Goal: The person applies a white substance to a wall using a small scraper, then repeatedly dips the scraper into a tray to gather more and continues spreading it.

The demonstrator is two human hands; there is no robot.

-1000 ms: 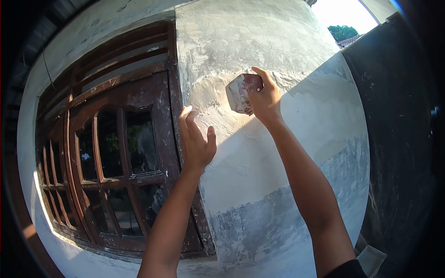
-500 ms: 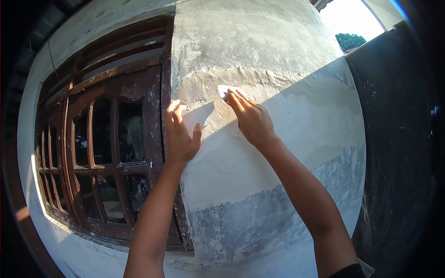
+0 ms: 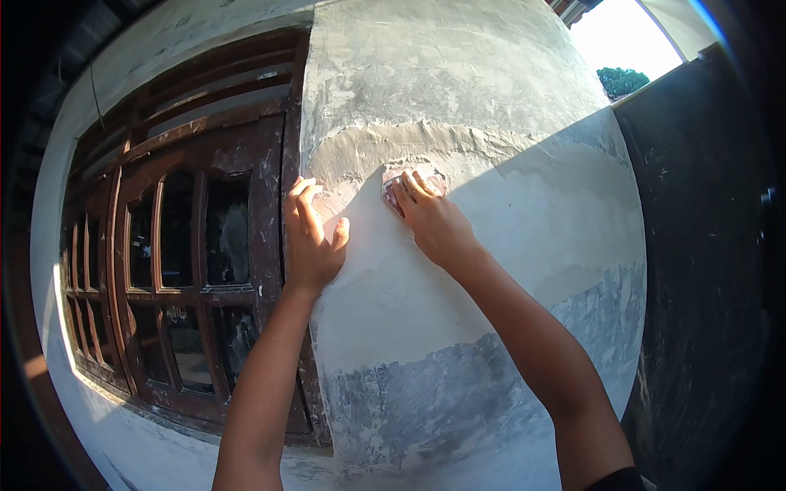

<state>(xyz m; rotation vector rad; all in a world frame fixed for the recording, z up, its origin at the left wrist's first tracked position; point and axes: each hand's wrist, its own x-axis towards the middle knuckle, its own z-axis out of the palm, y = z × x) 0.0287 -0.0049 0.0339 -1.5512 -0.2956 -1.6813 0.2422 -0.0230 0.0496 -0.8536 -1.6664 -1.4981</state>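
Observation:
My right hand presses a small flat scraper, smeared with plaster, against the wall. Its fingers lie over the face of the scraper. A rough, raised band of wet plaster runs just above it, and smoother pale plaster spreads below. To the left, my left hand is raised beside the window frame's edge, its fingers bent and apart, with a reddish flat piece near the fingertips; whether the hand holds it I cannot tell.
A dark brown wooden window with glass panes fills the left side. Bare grey wall shows under the plaster. A dark wall panel stands at the right, with a treetop above it. A diagonal shadow edge crosses the plaster.
My right hand has moved slightly down and left, and the scraper now shows more of its smeared face. My left hand has shifted a little left. The plaster under the scraper looks smoother.

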